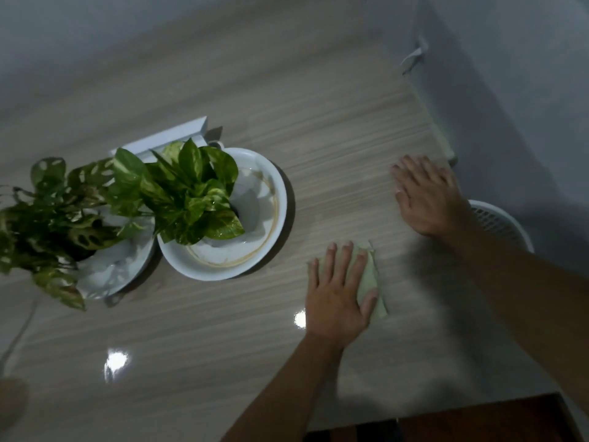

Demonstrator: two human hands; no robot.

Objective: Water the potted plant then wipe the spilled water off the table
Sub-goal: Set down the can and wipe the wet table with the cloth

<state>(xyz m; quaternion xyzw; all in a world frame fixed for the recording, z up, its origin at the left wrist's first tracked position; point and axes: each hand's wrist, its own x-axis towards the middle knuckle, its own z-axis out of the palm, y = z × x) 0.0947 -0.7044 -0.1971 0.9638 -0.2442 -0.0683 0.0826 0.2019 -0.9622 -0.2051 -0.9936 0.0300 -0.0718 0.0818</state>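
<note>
left hand (338, 291) flat, fingers spread — right hand (428, 196) flat, palm down

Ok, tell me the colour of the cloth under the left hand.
Pale green. The cloth shows in the head view, pressed flat on the table beneath the left hand.

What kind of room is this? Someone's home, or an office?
Probably a home, though I can't be sure. Two potted plants stand in white dishes on a wood-grain table beside plain walls, and a white mesh basket sits on the floor past the table's edge.
</note>
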